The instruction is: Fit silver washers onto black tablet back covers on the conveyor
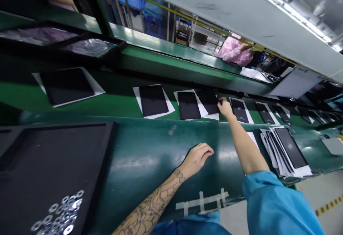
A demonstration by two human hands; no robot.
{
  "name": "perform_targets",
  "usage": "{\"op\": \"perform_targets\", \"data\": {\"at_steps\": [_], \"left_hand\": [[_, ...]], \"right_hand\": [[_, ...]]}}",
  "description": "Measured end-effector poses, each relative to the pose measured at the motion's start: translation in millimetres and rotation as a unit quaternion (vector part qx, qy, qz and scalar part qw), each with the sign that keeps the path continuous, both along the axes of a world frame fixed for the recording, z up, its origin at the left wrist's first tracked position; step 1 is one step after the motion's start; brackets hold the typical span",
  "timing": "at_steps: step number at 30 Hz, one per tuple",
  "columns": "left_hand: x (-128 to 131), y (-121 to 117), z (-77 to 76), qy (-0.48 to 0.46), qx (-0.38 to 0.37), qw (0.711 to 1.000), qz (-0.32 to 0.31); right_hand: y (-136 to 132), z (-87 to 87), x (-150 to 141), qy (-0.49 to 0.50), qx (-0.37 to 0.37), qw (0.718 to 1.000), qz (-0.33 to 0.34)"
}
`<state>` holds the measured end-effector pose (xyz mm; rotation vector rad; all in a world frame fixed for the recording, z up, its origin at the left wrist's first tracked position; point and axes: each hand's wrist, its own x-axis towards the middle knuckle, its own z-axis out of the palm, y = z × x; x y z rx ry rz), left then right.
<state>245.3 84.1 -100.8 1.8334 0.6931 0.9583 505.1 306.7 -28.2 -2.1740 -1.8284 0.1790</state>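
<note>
My right hand (pixel 225 107) reaches far out over the green conveyor belt (pixel 118 102) and grips the near corner of a black tablet (pixel 208 101) lying on a white sheet. My left hand (pixel 197 157) rests on the dark green bench top (pixel 150 149), fingers curled loosely down, nothing seen in them. More black tablets on white sheets lie in a row along the belt: one (pixel 189 105) just left of the gripped one, another (pixel 153 101) further left, another (pixel 239 110) to the right.
A stack of white sheets with a black tablet (pixel 291 147) on top sits at my right. A black foam tray (pixel 53 167) with several silver rings (pixel 60 215) lies at my left. A person in pink (pixel 234 50) works across the line.
</note>
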Motion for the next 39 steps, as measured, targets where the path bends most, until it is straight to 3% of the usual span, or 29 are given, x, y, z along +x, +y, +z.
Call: {"op": "perform_targets", "data": {"at_steps": [3, 6, 9, 11, 13, 16, 18, 20, 22, 24, 26, 28, 30, 32, 33, 35, 39], "left_hand": [[0, -1, -2.5, -0.017, -0.001, 1.0, 0.004], [3, -3, -2.5, -0.054, -0.007, 0.998, 0.014], [1, 1, 3.6, -0.091, -0.053, 0.993, 0.059], [-8, 11, 10.4, -0.113, -0.098, 0.982, 0.112], [-27, 24, 16.9, -0.121, -0.126, 0.971, 0.164], [-67, 44, 21.6, -0.083, -0.126, 0.964, 0.217], [-95, 50, 22.1, -0.029, -0.131, 0.97, 0.203], [-118, 51, 23.1, 0.03, -0.154, 0.975, 0.16], [-133, 48, 25.7, 0.088, -0.17, 0.974, 0.124], [-136, 47, 29.3, 0.14, -0.161, 0.971, 0.112], [-131, 52, 33.5, 0.183, -0.128, 0.969, 0.11], [-121, 60, 38.2, 0.22, -0.082, 0.966, 0.111], [-110, 70, 43.3, 0.259, -0.042, 0.96, 0.1], [-102, 80, 48.2, 0.294, -0.028, 0.953, 0.075], [-100, 84, 50.4, 0.306, -0.032, 0.949, 0.062], [-98, 91, 54.5, 0.327, -0.045, 0.943, 0.043], [-99, 103, 60.4, 0.363, -0.043, 0.931, 0.01]], "right_hand": [[-4, 46.8, 8, 0.002, 0.043, 0.998, 0.039], [-29, 101.2, 16, -0.025, 0.096, 0.99, 0.101], [-86, 140.3, 1, -0.096, 0.093, 0.976, 0.169], [-138, 145.9, -28, -0.156, 0.035, 0.966, 0.202], [-189, 132.5, -69, -0.182, -0.049, 0.948, 0.255], [-243, 90.1, -136, -0.144, -0.162, 0.902, 0.373], [-258, 61.8, -168, -0.099, -0.195, 0.883, 0.416], [-257, 42.4, -183, -0.042, -0.202, 0.88, 0.427], [-246, 32.4, -179, 0.057, -0.195, 0.887, 0.415], [-229, 26.9, -161, 0.219, -0.178, 0.887, 0.367], [-207, 19.4, -134, 0.422, -0.145, 0.854, 0.267], [-185, 6.0, -107, 0.613, -0.092, 0.77, 0.15], [-168, -12.5, -82, 0.751, -0.027, 0.656, 0.065], [-159, -31.2, -62, 0.827, 0.029, 0.561, 0.022], [-157, -38.9, -55, 0.846, 0.047, 0.53, 0.01], [-157, -48.6, -46, 0.861, 0.056, 0.505, -0.001], [-158, -50.6, -48, 0.852, 0.023, 0.523, -0.001]]}}
